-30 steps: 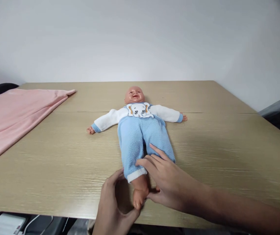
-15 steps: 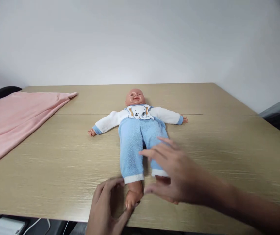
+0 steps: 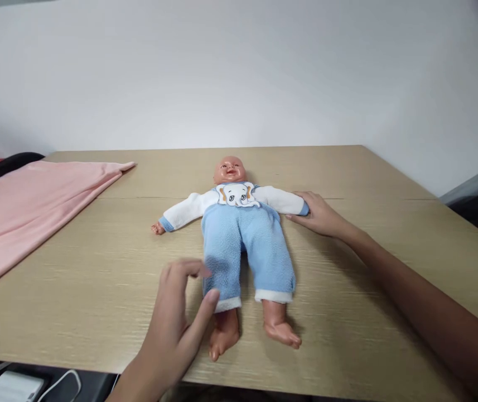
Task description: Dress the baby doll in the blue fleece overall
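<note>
A baby doll (image 3: 228,240) lies on its back on the wooden table (image 3: 88,290), head at the far side and bare feet towards me. It wears light blue fleece trousers, white sleeves with blue cuffs and an elephant face on the chest. My right hand (image 3: 318,215) is closed around the end of the doll's arm on the right, at the cuff; the doll's hand there is hidden. Beside the doll's leg on the left, my left hand (image 3: 184,318) hovers with thumb and fingers apart, holding nothing. The doll's other arm stretches out to the left.
On the left, a pink cloth (image 3: 33,212) spreads over the table, with a black curved edge (image 3: 10,166) behind it. A white wall (image 3: 222,72) rises at the back. Below the front left edge are a white box (image 3: 17,386) and a white cable (image 3: 65,377).
My right hand has moved from above the doll's leg up to its arm on the right and closed there. My left hand has risen from the foot to beside the trouser leg.
</note>
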`<state>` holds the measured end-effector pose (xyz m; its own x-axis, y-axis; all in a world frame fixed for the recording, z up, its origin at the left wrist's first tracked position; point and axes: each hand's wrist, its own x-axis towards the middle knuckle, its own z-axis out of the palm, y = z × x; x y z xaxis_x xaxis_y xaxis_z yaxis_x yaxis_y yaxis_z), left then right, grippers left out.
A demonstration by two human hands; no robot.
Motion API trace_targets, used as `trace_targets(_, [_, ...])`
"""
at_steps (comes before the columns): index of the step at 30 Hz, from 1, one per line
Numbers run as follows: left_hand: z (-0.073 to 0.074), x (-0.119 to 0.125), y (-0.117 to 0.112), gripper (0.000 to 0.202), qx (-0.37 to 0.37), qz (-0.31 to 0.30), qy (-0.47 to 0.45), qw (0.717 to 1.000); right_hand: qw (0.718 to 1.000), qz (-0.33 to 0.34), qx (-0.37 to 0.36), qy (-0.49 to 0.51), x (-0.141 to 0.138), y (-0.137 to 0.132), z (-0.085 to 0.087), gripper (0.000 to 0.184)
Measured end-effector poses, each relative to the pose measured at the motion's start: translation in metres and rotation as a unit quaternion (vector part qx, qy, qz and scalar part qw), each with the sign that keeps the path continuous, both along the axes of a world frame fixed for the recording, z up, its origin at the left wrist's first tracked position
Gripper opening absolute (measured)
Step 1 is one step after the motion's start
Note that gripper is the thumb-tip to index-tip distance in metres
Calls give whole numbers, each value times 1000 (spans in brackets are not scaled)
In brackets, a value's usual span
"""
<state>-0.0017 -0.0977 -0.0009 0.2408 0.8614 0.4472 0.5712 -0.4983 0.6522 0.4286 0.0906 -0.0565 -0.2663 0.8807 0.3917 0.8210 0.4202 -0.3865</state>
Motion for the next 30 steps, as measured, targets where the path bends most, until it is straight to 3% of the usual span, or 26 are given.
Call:
trace_targets(4, [24, 48, 50, 17, 43, -50, 34, 997, 1000, 8, 15, 13, 2, 2, 0, 61])
trace_targets(7, [33, 82, 93, 31, 35, -64, 123, 990, 997, -1, 73, 18, 1, 1, 7, 57])
trace_targets(11, [31, 117, 155, 48, 30, -74, 235, 969, 988, -9, 152, 17, -4, -4, 16, 49])
trace_targets(16, [25, 146, 214, 62, 60, -161, 275, 946, 981, -7, 186, 46, -15, -15, 21, 49])
trace_targets(20, [31, 162, 236, 67, 78, -224, 324, 916, 969, -41, 219, 105, -22, -21, 14, 55])
trace_targets(25, [42, 179, 247, 52, 112, -290, 393, 866, 948, -1, 222, 230, -31, -26, -1, 79])
trace_targets(27, [44, 184, 252, 46, 128, -313, 403, 850, 927, 17, 190, 322, -31, -27, -7, 70])
trace_targets(30, [44, 185, 262, 44, 133, -331, 377, 855, 901, 0, 136, 411, -26, -23, -13, 37])
